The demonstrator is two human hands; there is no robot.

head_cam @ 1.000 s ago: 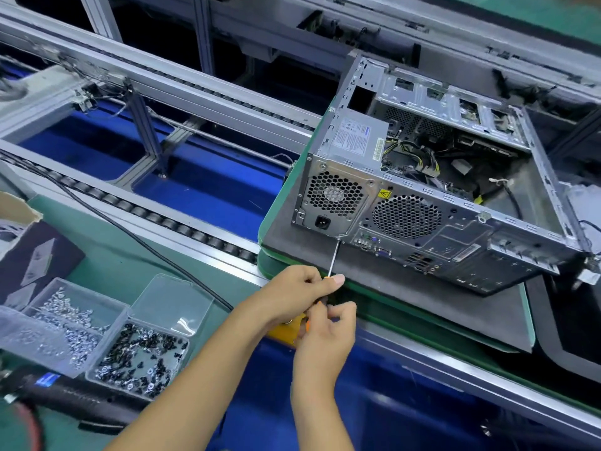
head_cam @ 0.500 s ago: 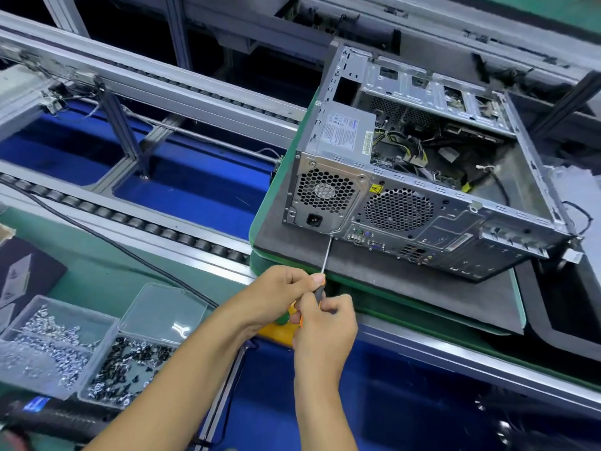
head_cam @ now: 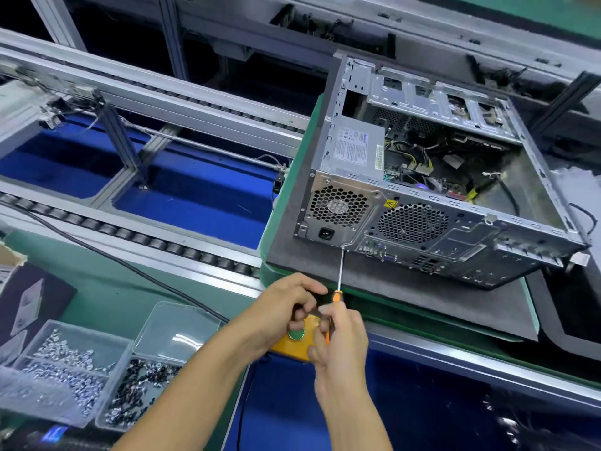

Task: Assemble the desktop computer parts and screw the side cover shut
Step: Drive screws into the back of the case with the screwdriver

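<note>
Green workbench (head_cam: 107,288) at lower left w/ a clear compartmented screw tray (head_cam: 81,369) near its front edge, open lid (head_cam: 177,330) at the tray's right; black cable (head_cam: 130,266) runs diagonally across the bench. Right of it, a green pallet (head_cam: 283,222) carries a dark foam mat (head_cam: 374,288); open computer case (head_cam: 422,196) lies on the mat, toward its back edge.

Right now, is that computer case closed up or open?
Open: the computer case has no side cover on, so cables and the power supply show.

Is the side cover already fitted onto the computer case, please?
No, the computer case lies open on top, with the power supply and cables inside plainly exposed.
</note>
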